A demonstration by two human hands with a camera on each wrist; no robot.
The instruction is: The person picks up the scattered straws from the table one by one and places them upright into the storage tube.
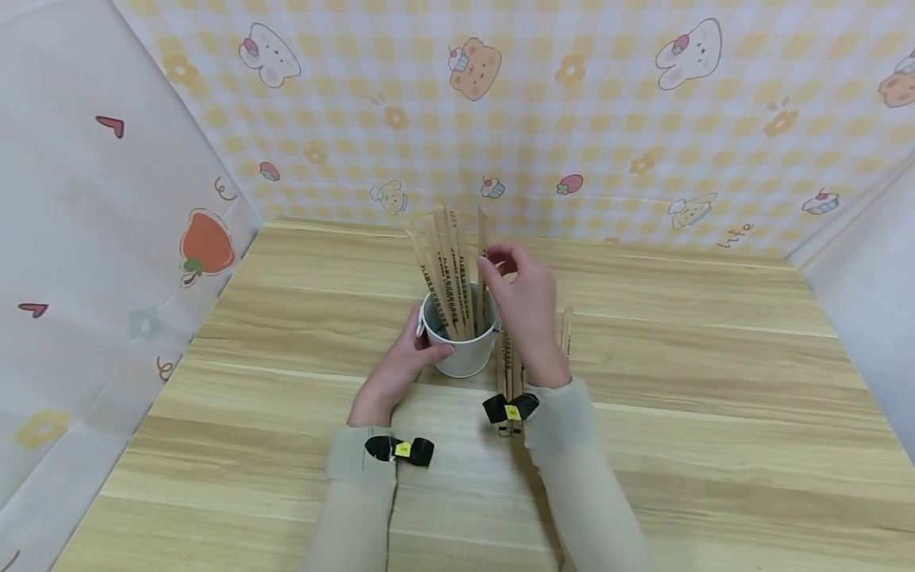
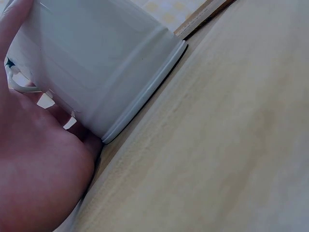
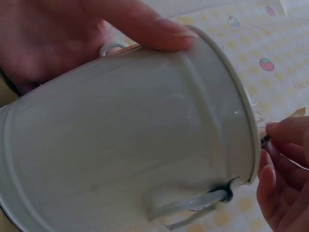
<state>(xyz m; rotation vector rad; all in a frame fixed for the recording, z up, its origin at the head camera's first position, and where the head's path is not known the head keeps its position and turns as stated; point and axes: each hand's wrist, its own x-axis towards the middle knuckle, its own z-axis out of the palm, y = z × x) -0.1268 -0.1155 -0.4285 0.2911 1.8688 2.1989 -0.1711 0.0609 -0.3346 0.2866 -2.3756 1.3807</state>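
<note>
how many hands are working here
2: the bare left hand, curled round the side of the round white metal bucket, and the bare right hand, pinching a slim brown paper-wrapped stick near the bucket's top. No others show.

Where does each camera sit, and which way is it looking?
Head: worn on the head, looking forward and down at the white bucket; left hand, right hand, sleeves show.
Left wrist: worn there, facing bucket and table; part of the left hand shows.
Right wrist: worn there, facing the bucket's side; both hands show.
Shared: head and right wrist views show both hands.
</note>
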